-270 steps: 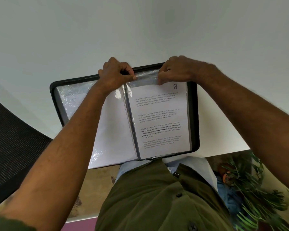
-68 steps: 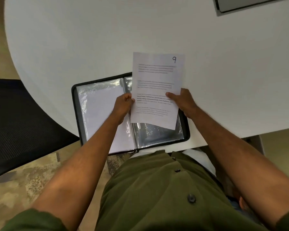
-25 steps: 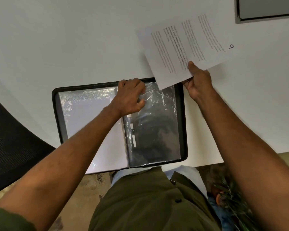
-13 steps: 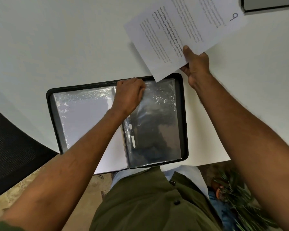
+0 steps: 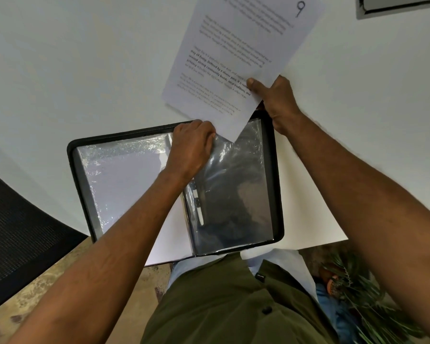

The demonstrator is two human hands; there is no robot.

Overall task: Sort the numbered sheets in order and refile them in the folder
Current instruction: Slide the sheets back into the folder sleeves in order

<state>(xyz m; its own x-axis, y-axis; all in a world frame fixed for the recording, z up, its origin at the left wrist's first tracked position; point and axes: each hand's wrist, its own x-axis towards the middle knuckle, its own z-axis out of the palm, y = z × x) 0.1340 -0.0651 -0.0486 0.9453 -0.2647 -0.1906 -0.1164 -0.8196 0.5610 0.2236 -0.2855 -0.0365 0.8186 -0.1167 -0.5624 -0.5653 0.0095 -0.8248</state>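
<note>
A black zip folder [image 5: 71,155] lies open on the white table at its near edge. Its left sleeve holds a white sheet [image 5: 124,184]; its right clear sleeve [image 5: 233,194] holds no sheet and shows dark. My left hand [image 5: 191,147] grips the top edge of that right sleeve near the spine. My right hand [image 5: 276,100] pinches the lower right edge of the printed sheet marked 9 [image 5: 236,55], held tilted above the folder's top edge. The sheet's bottom corner points down at the sleeve's mouth beside my left hand.
The white table [image 5: 85,58] curves round on the left. A black mesh chair [image 5: 18,234] stands at the left. A grey framed object [image 5: 402,6] sits at the top right corner. A potted plant [image 5: 358,289] stands on the floor at the lower right.
My right hand has swung sheet 9 from sideways toward upright and brought its bottom corner down to the right sleeve's top edge. My left hand keeps its grip on the sleeve.
</note>
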